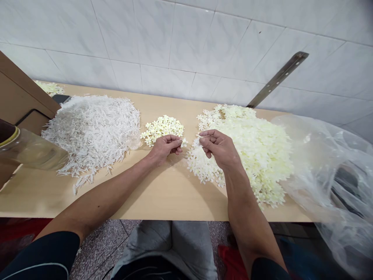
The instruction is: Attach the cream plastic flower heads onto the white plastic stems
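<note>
Tabletop separates the left hand, pinching a flower, from the near edge; the right hand's hold is unclear.

Grey-veined wall tiles line far side; slotted metal strip slants across them at right. Pale wood-toned tabletop in front; speckled floor tiles below near edge.

head view | text, brands: none legible | labels, numbers, signs: none legible

Table left: stick heap | middle: flower pile | right: flower heap, then plastic
</note>
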`<state>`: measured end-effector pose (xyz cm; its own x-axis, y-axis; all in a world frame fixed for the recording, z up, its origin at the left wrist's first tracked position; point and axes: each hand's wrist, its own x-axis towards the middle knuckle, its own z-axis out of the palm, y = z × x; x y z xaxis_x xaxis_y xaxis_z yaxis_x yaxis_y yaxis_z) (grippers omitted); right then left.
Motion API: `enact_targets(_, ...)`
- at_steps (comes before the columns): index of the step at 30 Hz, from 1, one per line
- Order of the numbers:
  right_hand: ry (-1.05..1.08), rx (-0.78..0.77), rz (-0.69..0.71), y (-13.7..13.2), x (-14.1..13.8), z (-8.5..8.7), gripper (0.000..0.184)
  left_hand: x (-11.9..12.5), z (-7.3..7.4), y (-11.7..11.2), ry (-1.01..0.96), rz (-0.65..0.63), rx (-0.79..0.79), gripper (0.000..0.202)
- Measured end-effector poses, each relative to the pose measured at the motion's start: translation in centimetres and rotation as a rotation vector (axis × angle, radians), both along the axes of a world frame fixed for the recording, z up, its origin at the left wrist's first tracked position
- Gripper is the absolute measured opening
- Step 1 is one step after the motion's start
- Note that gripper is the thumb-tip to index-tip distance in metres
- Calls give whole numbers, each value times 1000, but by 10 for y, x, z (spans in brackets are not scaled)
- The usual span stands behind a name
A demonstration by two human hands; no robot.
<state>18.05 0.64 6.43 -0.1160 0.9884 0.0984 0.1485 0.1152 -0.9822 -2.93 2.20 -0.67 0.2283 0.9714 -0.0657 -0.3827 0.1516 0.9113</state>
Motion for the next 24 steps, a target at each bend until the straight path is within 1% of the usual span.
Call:
enact_targets(3,-63,-36,96,-4,9,9,37,0,0,0,-5,0,1,38)
enact_targets(5,-172,-51,149,-7,19,15,34,0,1,-1,-3,-2,-2,38)
enact_targets(8,-426,-43,206,-13,41,25,34,1,4,-3,-5,-2,-15,38)
enact_targets(10,-619,0,243,-16,54,31,32,2,4,-4,-5,-10,-9,38)
enact_targets(12,-761,72,214,-17,61,35,28,3,4,-6,3,-24,19,38)
enact_targets(13,-791,105,170,-17,60,34,27,4,3,-6,13,-28,40,38)
enact_targets(15,-749,130,65,-15,49,29,25,7,2,-8,44,-25,88,37)
enact_targets(17,-593,77,17,-12,31,19,29,10,2,-11,85,-10,138,36)
enact_targets(20,-335,-32,38,-6,1,-1,41,13,3,-14,147,11,198,34)
enact_targets(22,-233,-67,54,-2,-12,-13,42,13,4,-14,178,29,214,33)
enact_targets(24,-174,-81,45,1,-19,-20,41,13,4,-14,192,43,223,31)
